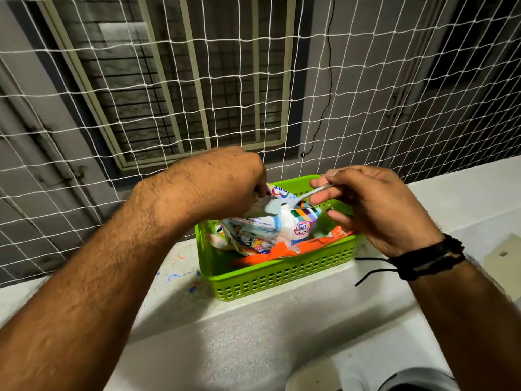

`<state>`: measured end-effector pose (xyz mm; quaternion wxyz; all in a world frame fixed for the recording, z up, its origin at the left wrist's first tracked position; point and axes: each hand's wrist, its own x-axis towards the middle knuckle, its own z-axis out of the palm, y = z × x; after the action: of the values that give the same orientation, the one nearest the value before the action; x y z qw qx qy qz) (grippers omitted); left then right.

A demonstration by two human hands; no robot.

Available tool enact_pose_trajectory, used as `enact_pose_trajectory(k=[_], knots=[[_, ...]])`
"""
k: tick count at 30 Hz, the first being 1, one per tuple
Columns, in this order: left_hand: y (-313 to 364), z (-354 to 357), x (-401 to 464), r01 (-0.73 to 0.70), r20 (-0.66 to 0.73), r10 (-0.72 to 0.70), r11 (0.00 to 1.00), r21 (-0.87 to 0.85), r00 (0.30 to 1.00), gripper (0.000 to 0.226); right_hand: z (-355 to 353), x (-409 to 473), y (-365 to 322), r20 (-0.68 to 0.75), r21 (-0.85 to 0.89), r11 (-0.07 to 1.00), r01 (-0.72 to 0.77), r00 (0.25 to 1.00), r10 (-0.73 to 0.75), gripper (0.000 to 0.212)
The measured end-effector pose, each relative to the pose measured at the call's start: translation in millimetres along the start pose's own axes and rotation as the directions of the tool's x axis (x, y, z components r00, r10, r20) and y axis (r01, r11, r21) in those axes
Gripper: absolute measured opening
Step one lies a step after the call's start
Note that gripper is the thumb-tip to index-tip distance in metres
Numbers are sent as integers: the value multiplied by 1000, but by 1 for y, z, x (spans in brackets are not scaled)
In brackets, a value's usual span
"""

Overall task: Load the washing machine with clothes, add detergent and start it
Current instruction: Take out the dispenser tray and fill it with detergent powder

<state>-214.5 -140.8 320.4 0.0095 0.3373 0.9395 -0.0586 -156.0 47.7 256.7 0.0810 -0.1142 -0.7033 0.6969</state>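
Observation:
A white, colourfully printed detergent packet [270, 228] stands in a green perforated plastic basket [282, 275] on a white ledge. My left hand [225, 184] grips the packet's open top edge at its left. My right hand [372, 204] pinches the handle of a metal spoon [306, 194], whose bowl points left into the packet's mouth. An orange packet [282, 253] lies flat in the basket under the white one. No washing machine or clothes are in view.
The white ledge [253, 334] runs across the front, with blue and red paint flecks left of the basket. A white rope net [366, 94] rises right behind the basket, with a dark barred window beyond. A black thread band circles my right wrist.

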Motion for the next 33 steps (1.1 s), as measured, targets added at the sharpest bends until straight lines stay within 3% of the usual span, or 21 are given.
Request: enact_pose_trajectory(k=[19,33], knots=[[8,13,10,-46,-36,47,998,32,998,26,-44,0,-16,-86,25,997,77,994,-74,30],[7,20,17,-101,-33,105,987,125,994,20,-140,26,-8,-378,-9,999,51,924,-51,16]])
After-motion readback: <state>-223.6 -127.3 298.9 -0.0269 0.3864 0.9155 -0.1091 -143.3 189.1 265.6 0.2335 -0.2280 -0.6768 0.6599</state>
